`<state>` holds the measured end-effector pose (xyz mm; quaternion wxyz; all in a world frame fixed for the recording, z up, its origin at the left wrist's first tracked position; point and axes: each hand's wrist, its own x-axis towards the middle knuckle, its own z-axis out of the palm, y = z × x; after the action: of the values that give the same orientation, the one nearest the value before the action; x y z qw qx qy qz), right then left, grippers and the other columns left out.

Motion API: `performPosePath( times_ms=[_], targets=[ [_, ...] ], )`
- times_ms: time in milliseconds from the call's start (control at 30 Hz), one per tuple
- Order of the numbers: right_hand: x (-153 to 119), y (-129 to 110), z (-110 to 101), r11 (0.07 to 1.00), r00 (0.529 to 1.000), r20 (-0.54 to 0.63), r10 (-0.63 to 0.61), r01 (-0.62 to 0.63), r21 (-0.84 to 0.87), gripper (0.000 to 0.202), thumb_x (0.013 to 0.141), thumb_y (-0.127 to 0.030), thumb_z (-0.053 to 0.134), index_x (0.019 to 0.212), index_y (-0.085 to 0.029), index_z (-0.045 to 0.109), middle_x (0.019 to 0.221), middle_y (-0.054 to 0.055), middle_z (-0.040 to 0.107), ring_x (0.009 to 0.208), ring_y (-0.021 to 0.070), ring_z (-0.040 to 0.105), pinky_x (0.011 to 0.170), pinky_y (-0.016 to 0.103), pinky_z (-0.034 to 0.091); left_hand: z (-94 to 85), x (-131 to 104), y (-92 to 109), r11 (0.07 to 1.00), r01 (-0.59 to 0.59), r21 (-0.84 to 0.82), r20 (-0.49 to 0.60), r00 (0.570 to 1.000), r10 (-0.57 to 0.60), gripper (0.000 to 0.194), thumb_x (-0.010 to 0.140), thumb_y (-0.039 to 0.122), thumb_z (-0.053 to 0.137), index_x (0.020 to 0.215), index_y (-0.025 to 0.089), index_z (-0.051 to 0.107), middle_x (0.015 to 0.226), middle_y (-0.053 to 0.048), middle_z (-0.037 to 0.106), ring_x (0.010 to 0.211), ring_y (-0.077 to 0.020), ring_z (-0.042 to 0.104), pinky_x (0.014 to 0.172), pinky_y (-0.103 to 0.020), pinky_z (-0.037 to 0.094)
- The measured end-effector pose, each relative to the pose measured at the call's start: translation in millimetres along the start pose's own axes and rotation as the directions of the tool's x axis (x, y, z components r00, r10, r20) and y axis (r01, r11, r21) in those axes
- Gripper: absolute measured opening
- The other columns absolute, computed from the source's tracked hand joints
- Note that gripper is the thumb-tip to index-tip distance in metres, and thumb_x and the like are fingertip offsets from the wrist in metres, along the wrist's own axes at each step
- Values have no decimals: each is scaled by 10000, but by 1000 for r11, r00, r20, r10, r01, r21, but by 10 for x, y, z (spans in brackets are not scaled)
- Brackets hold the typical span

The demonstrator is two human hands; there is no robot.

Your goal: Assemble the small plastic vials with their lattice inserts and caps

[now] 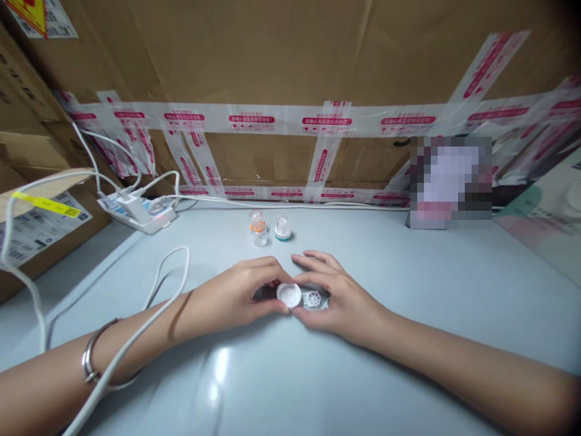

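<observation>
Near the middle of the pale table, my left hand (261,284) pinches a round white cap (289,295) by its left edge, thumb below and fingers above. My right hand (333,293) curves in from the right, its index fingertip and thumb tip at the cap's right edge. Between the right thumb and fingers lies a small white part with a spoked wheel (313,298). Farther back on the table stand a clear container with an orange piece (257,225), a small clear cup (261,239) and a clear-topped container with a green base (283,229).
A white power strip (157,219) with cables sits at the back left. One white cable (131,336) crosses over my left forearm. Taped cardboard boxes (272,60) line the back. A blurred-out upright object (447,181) stands at the back right.
</observation>
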<state>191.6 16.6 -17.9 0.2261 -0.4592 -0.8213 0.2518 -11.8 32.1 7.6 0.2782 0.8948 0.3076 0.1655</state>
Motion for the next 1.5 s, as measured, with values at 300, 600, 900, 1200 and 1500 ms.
performPosePath(
  times_ms=[300, 600, 900, 1200, 1500],
  targets=[
    [12, 50, -97, 997, 992, 117, -45, 37, 71, 463, 692, -189, 607, 1141, -302, 609, 1368, 69, 441, 1349, 281, 215, 1041, 527, 275, -16, 11, -28, 1000, -23, 12, 25, 999, 22, 247, 854, 301, 546, 1048, 158, 601, 914, -63, 628, 798, -152, 573, 735, -253, 439],
    [0, 70, -62, 997, 998, 62, -18, 14, 71, 416, 665, -202, 635, 1078, -257, 635, 1367, 93, 434, 1331, 286, 260, 1035, 508, 293, -19, 25, -58, 999, -28, -26, 13, 999, 29, 267, 836, 244, 574, 1093, 172, 589, 966, -56, 646, 821, -146, 582, 751, -245, 449],
    [2, 31, 2, 997, 995, -84, -46, 51, 58, 264, 632, -289, 707, 873, -201, 642, 1172, 119, 567, 1210, 266, 428, 975, 448, 381, 12, 17, -42, 997, 10, -78, -12, 1000, -11, 242, 796, 247, 618, 1022, 166, 592, 911, -34, 635, 801, -132, 584, 740, -233, 461],
    [3, 38, 22, 997, 995, -59, -83, 83, -5, 365, 597, -255, 701, 954, -188, 668, 1246, 137, 547, 1272, 314, 349, 986, 504, 363, -29, 47, -27, 993, -87, -75, 27, 996, 89, 270, 819, 240, 593, 1077, 162, 592, 967, -76, 601, 878, -162, 560, 789, -271, 449],
    [-11, 53, -20, 996, 999, 3, -53, 53, 72, 376, 626, -282, 698, 993, -212, 651, 1298, 109, 509, 1301, 288, 309, 1017, 493, 330, -14, 36, -15, 997, -73, -10, 28, 997, 73, 293, 815, 229, 585, 1099, 157, 579, 966, -80, 588, 849, -160, 564, 771, -268, 460]
  ],
)
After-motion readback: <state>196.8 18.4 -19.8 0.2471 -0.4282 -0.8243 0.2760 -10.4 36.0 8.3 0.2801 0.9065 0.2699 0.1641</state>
